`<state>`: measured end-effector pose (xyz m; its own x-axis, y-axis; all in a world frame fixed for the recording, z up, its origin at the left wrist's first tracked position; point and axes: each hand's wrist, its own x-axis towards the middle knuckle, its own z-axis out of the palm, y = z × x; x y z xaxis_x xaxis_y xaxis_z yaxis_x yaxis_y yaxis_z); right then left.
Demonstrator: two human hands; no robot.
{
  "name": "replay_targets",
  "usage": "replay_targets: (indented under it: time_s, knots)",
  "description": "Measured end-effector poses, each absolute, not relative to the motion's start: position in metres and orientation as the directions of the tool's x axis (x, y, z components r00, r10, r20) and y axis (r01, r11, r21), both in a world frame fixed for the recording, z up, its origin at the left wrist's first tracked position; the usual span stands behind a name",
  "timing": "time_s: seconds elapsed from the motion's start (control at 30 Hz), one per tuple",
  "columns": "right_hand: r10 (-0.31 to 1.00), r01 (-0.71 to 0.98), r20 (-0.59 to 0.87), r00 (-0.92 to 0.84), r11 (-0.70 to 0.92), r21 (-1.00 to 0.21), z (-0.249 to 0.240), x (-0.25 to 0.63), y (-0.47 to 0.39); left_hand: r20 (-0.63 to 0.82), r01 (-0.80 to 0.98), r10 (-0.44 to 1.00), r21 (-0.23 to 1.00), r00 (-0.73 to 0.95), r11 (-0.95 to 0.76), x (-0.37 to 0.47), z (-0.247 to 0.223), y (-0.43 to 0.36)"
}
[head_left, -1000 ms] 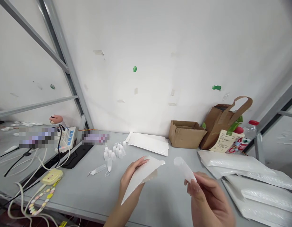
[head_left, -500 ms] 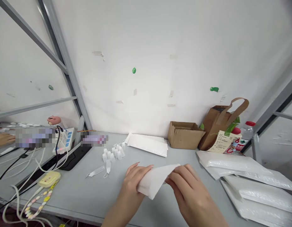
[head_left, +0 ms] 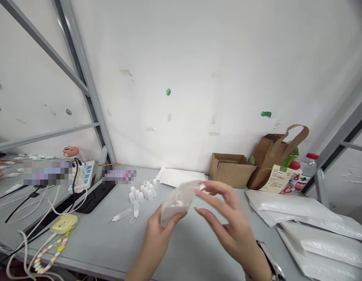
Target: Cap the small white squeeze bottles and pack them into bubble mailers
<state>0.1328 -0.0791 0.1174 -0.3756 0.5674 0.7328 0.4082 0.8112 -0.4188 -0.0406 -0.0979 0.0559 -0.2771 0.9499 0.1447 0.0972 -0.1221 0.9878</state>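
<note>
My left hand (head_left: 161, 230) grips a small whitish, partly see-through pouch (head_left: 179, 201), its thumb across the near side. Small white contents show through the pouch but are too blurred to name. At the upper right end of the pouch is my right hand (head_left: 224, 214), fingers spread and thumb apart from them. Its fingertips are at or very near the pouch's end, beside a small blurred white bit. Several small white plastic squeeze bottles (head_left: 142, 191) with loops stand in a cluster to the left. Two more bottles lie in front of them, one being a clear bottle (head_left: 121, 215).
Padded white mailers (head_left: 321, 230) are piled at right. Along the wall stand a cardboard box (head_left: 232, 171), a brown paper bag (head_left: 264, 156) and a red-capped drink bottle (head_left: 309, 166). White mailers (head_left: 181, 176) lie behind my hands. A power strip (head_left: 84, 177) and cables are left.
The pouch has turned and risen, now showing its contents. My left thumb has come round to its near side. My right hand has moved up and its fingers have spread.
</note>
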Motion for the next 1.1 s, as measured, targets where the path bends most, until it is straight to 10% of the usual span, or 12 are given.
replay_targets:
  time_s: [0.1,0.27,0.63,1.1]
  knots:
    - [0.718,0.405,0.665,-0.205,0.681,-0.610,0.103,0.137,-0.077,0.083,-0.025,0.937,0.995,-0.339,-0.098,-0.042,0.056,-0.104]
    - [0.829,0.213,0.370,-0.420,0.486,-0.848,0.070,0.115,-0.087,0.156,-0.148,0.954,0.969,-0.254,-0.197,-0.028,0.044,-0.103]
    - [0.960,-0.052,0.197,-0.199,0.190,-0.980,0.041,0.145,-0.074,-0.149,-0.139,0.970,0.974,0.192,0.177,-0.027,0.057,-0.092]
    - [0.951,0.224,0.129,-0.280,0.195,-0.955,0.035,0.187,-0.078,-0.214,-0.003,0.925,0.974,0.314,0.226,-0.015,0.008,-0.096]
